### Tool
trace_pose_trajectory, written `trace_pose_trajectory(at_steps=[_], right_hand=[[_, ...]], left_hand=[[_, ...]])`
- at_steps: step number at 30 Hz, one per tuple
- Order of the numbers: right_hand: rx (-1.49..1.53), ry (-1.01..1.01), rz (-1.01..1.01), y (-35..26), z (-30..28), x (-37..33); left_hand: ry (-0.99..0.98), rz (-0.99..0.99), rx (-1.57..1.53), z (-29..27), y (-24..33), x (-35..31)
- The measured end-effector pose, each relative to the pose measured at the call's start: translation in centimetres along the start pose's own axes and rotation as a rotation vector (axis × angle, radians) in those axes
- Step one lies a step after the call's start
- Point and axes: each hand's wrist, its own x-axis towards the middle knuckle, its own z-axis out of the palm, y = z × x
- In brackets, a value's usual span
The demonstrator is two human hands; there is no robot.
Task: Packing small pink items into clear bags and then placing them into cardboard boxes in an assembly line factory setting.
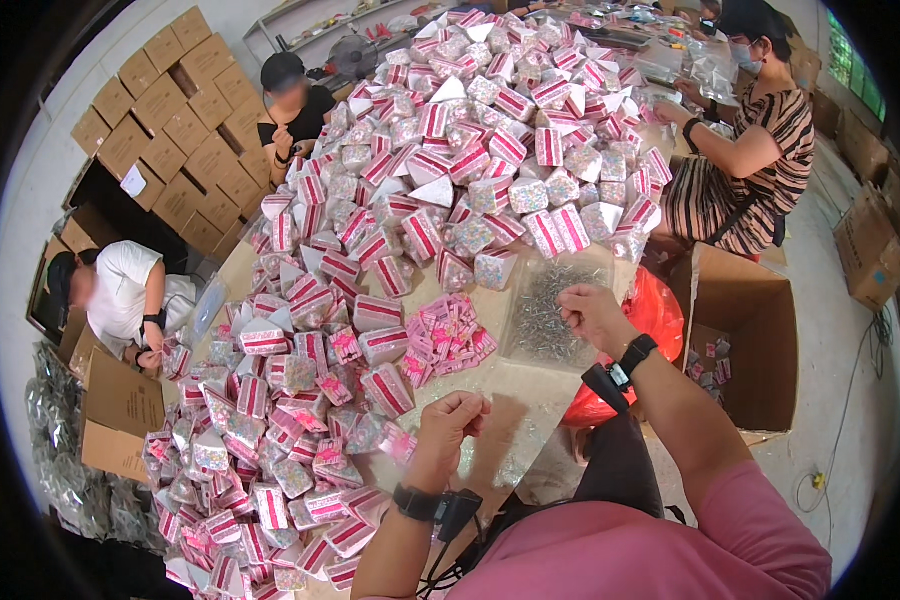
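"Good light there?"
"Bright and even; a window [856, 68] glows at upper right, and my left hand [452, 420] drops a soft shadow on the table [526, 392]."
"Any glare?"
"Glints on the wrapped packets [470, 160]. My fingers [473, 403] look fairly sharp, but stacked cartons [182, 130] bow toward the black rim."

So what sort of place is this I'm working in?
Probably a small packing or assembly workshop: a huge heap of near-identical pink-and-white packets covers much of the table, brown cartons stand stacked by the wall, and several other people are around the table.
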Motion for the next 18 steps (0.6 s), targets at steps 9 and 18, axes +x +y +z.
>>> trace_pose_trajectory(at_steps=[9,18], right_hand=[[0.164,-0.015,-0.015,0.55,-0.29,0.23],[-0.016,0.087,0.001,0.26,-0.7,0.25]], left_hand=[[0.0,-0.005,-0.009,0.05,0.08,-0.1],[-0.004,-0.015,-0.018,0.61,0.43,-0.47]])
